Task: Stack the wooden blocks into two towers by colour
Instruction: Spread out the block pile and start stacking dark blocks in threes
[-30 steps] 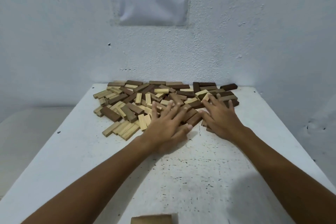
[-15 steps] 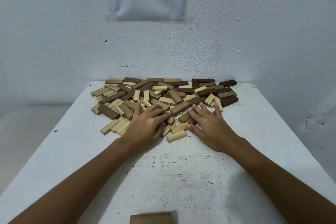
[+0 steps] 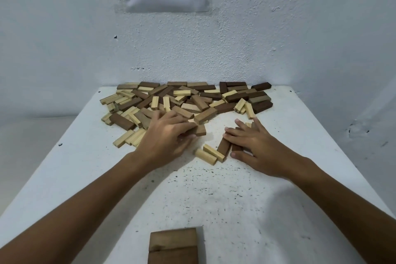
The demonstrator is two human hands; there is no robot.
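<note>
A loose heap of pale and dark brown wooden blocks (image 3: 184,100) is spread across the far end of the white speckled table (image 3: 214,195), at mid-frame. The left hand (image 3: 166,138) is laid over the heap's near edge, fingers curled on a dark brown block (image 3: 200,130). The right hand (image 3: 254,146) is pressed flat, fingers spread, on dark blocks (image 3: 224,146); two pale blocks (image 3: 209,154) are seen just left of it. Blocks under both palms are hidden. A dark brown stack (image 3: 173,246) is cut off at bottom centre.

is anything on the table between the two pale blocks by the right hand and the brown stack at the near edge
Nothing visible. Between the two pale blocks and the brown stack there is only bare speckled table. The forearms pass on either side of that stretch, and the right hand rests beside the blocks, not in front of them.
</note>
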